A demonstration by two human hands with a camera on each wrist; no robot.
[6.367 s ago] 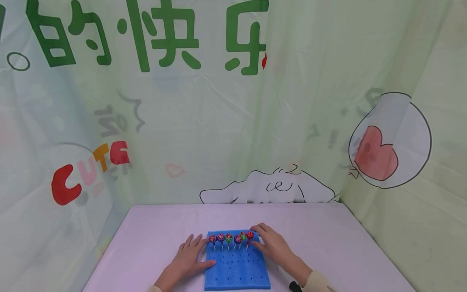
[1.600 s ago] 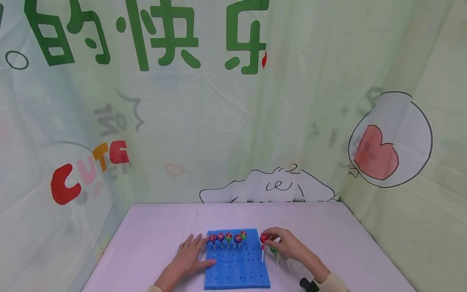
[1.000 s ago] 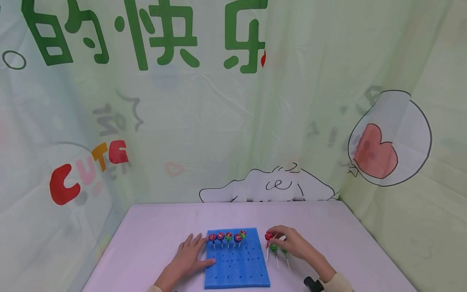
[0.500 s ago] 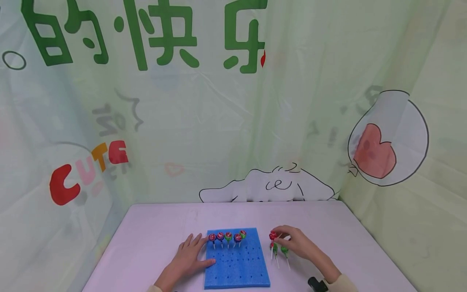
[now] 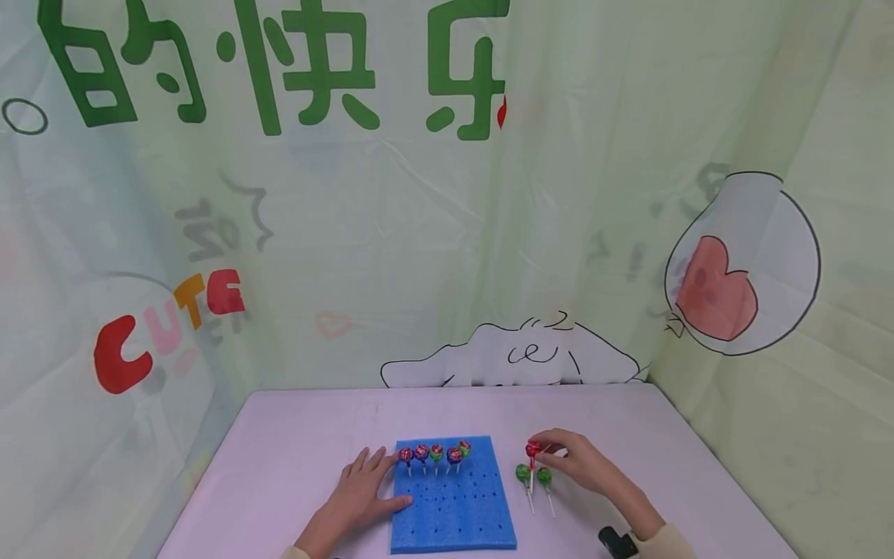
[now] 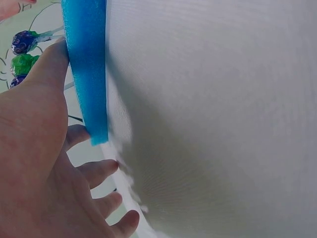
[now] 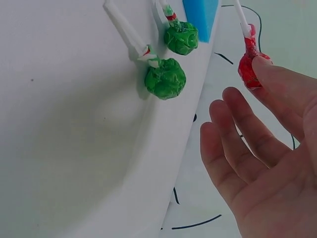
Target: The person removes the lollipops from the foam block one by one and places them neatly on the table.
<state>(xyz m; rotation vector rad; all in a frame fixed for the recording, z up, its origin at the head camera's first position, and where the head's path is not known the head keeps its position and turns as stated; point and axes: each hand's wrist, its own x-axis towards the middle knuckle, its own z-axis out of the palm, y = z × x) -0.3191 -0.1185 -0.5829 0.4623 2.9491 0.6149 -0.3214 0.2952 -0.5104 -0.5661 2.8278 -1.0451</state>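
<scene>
My right hand (image 5: 574, 463) pinches a red lollipop (image 7: 254, 69) by its wrapped head between thumb and forefinger, with the white stick pointing down. Its other fingers are spread loosely. Two green lollipops lie on the table just beneath: one green lollipop (image 5: 523, 472) on the left and another green lollipop (image 5: 545, 476) on the right. My left hand (image 5: 355, 493) rests at the left side of a blue foam board (image 5: 454, 520), fingers spread, thumb on its top. Several lollipops (image 5: 436, 452) stand upright in a row along the board's far part.
Small holes in rows dot the rest of the foam board. The pale table (image 5: 314, 423) extends around it, with a printed curtain (image 5: 447, 233) behind and at both sides. A black wrist device (image 5: 618, 542) sits at the right sleeve.
The red lollipop, once standing at the right end of the board's row, is out of the board. My right hand has carried it rightward over the green lollipops. My left hand stays put.
</scene>
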